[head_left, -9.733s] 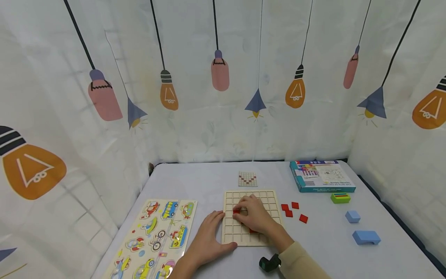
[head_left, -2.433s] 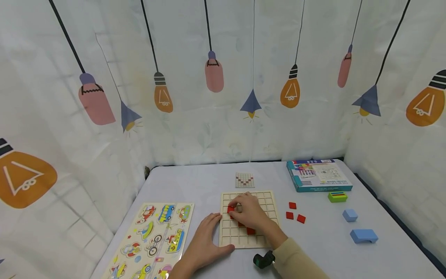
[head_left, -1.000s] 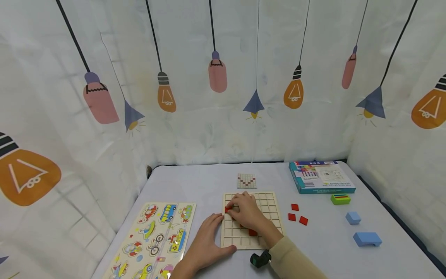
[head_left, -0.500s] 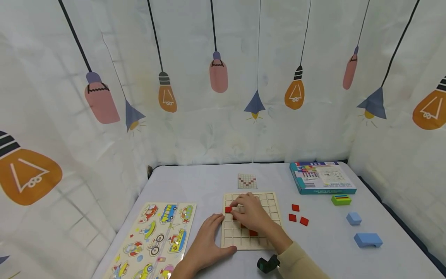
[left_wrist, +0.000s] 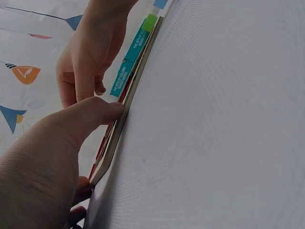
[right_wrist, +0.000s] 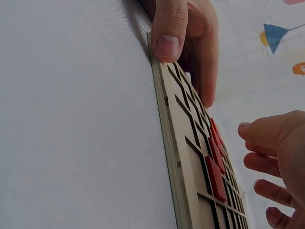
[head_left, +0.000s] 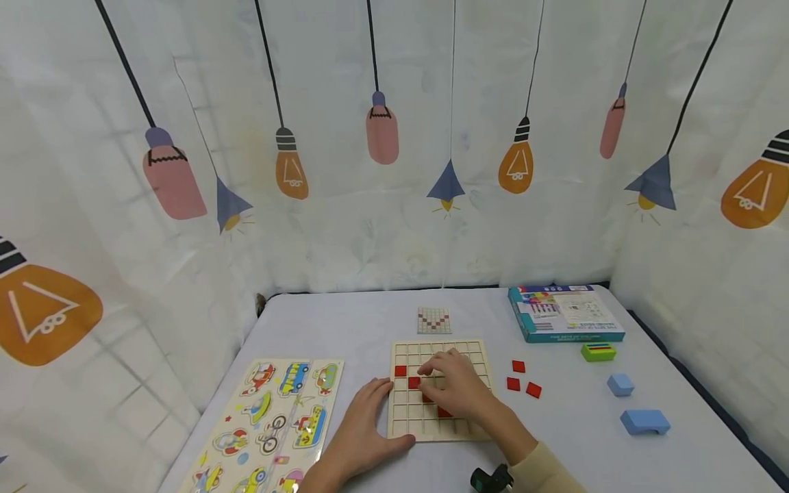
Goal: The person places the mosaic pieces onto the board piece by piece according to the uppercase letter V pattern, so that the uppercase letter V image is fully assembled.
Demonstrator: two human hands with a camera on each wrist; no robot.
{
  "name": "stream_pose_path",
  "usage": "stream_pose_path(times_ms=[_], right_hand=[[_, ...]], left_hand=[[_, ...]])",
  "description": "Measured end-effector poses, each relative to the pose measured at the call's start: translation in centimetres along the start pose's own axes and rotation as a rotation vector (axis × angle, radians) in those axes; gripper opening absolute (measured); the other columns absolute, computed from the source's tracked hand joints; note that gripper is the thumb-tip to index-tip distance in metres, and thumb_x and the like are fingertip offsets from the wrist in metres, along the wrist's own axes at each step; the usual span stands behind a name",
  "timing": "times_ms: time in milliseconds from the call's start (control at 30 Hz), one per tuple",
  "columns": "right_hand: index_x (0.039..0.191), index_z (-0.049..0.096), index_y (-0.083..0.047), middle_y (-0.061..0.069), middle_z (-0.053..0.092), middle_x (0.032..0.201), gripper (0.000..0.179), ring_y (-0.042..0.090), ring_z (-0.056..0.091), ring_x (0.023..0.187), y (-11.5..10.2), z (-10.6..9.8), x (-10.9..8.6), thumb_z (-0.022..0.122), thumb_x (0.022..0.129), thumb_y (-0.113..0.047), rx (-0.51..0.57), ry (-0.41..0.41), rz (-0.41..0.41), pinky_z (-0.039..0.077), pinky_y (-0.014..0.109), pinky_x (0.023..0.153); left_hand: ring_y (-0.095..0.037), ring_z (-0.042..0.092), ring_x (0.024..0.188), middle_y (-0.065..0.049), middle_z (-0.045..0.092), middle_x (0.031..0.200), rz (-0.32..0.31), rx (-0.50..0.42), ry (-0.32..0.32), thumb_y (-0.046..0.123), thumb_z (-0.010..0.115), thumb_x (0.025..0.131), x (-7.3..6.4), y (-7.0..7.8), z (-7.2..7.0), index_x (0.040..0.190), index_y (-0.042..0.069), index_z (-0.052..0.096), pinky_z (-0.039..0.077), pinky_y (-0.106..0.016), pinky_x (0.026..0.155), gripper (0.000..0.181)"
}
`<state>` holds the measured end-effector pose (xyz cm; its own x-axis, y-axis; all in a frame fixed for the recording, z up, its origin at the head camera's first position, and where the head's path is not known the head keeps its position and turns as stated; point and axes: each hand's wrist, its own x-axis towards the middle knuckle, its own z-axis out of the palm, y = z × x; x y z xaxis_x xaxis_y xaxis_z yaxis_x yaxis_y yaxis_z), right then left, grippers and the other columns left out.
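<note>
A wooden grid board (head_left: 407, 426) lies on the table in front of me. My left hand (head_left: 366, 428) grips its near left corner, thumb along the front edge and fingers at the left side. Red square tiles step diagonally across the board, from a tile (head_left: 401, 371) in the left column to a tile (head_left: 444, 412) nearer the front. My right hand (head_left: 459, 387) hovers over the board's middle and partly hides the row. In the right wrist view its fingers (right_wrist: 267, 164) are loosely bent, apart from the red tiles (right_wrist: 216, 179), holding nothing.
Three loose red tiles (head_left: 514, 384) lie right of the board. A small pattern card (head_left: 434, 320) sits behind it. A picture puzzle board (head_left: 271, 418) lies left. Farther right are a flat box (head_left: 567, 315), a green block (head_left: 598, 352) and two blue blocks (head_left: 644, 422).
My right hand has let go of the red tile in the left column and moved right and up from it. Loose tiles went from several to three. The left hand stayed put.
</note>
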<state>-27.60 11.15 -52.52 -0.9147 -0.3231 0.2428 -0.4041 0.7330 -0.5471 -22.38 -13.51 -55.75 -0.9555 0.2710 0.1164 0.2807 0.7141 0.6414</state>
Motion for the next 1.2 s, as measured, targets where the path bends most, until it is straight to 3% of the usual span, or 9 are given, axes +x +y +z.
stream_pose_path(times_ms=[167,367,567,1200], right_hand=[[0.118,0.083,-0.027,-0.014,0.076,0.119,0.023,0.013,0.057,0.117,0.6,-0.5,-0.8,0.085,0.097,-0.035,0.006,-0.003,0.015,0.054,0.050,0.103],[0.116,0.083,-0.028,-0.014,0.075,0.119,0.021,0.013,0.055,0.117,1.1,-1.1,-1.8,0.087,0.096,-0.035,0.016,-0.001,0.050,0.057,0.050,0.100],[0.116,0.083,-0.026,-0.015,0.076,0.117,0.023,0.011,0.055,0.114,2.0,-1.7,-2.3,0.089,0.095,-0.033,0.015,0.012,0.037,0.051,0.053,0.106],[0.116,0.083,-0.032,-0.019,0.076,0.118,0.025,0.012,0.055,0.115,3.4,-3.5,-3.6,0.092,0.092,-0.032,0.039,0.027,0.147,0.055,0.042,0.097]], left_hand=[[-0.035,0.040,0.164,-0.005,0.048,0.172,-0.014,0.001,-0.007,0.074,0.090,0.076,0.0,0.1,-0.2,0.163,0.012,0.053,0.040,-0.065,0.131,0.112],[-0.036,0.040,0.164,-0.006,0.048,0.172,-0.017,-0.006,-0.011,0.074,0.090,0.077,0.0,0.2,-0.2,0.162,0.012,0.054,0.040,-0.065,0.131,0.112],[-0.035,0.040,0.165,-0.005,0.048,0.172,-0.019,-0.008,-0.009,0.073,0.090,0.076,0.0,0.2,-0.1,0.163,0.013,0.053,0.040,-0.065,0.131,0.112],[-0.033,0.040,0.164,-0.003,0.050,0.171,-0.017,-0.012,-0.003,0.071,0.091,0.075,-0.1,0.5,-0.2,0.162,0.012,0.054,0.040,-0.064,0.132,0.111]])
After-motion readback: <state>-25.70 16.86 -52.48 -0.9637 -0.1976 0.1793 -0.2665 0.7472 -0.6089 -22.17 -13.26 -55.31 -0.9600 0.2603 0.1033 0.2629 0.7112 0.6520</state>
